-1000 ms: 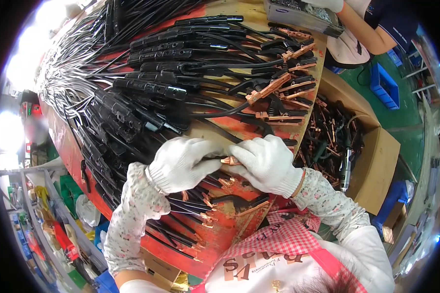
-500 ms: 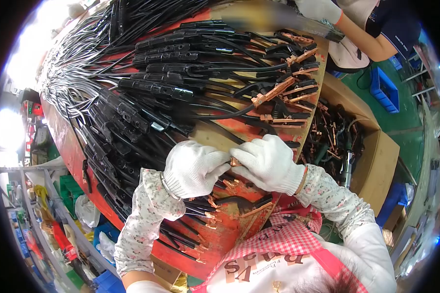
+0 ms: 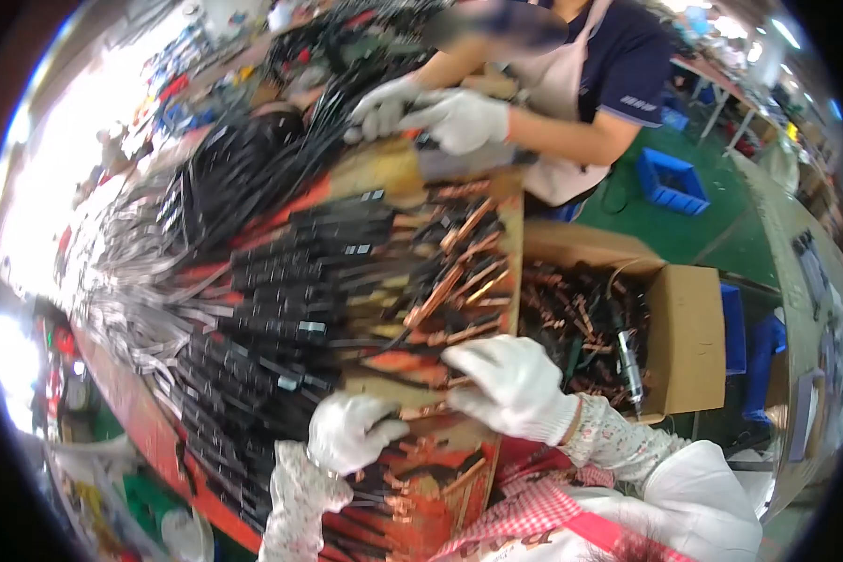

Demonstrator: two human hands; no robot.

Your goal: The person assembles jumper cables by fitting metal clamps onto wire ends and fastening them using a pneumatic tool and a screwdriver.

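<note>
Both of my hands wear white knit gloves over the front part of the red bench. My left hand (image 3: 351,434) is loosely curled, thumb and forefinger apart, beside the black cables. To its right, my right hand (image 3: 513,386) has thumb and fingers spread near the bench edge. A copper-coloured clamp piece (image 3: 425,410) lies between the hands; blur hides whether a fingertip touches it. Above my right hand lie several copper-jawed clamps (image 3: 437,298) on black cables. Black plastic holders (image 3: 286,272) line the middle, and bare copper ends (image 3: 400,501) lie below.
Silvery cables (image 3: 126,290) fan out at the left. A cardboard box (image 3: 688,342) of clamps and a power screwdriver (image 3: 631,372) stands right of the bench. Across it, a co-worker's gloved hands (image 3: 459,122) are on black cables. A blue crate (image 3: 672,182) sits on the green floor.
My hands have come apart from a pinch on a small copper piece. The view has tilted up and shifted, bringing more of the co-worker into sight.
</note>
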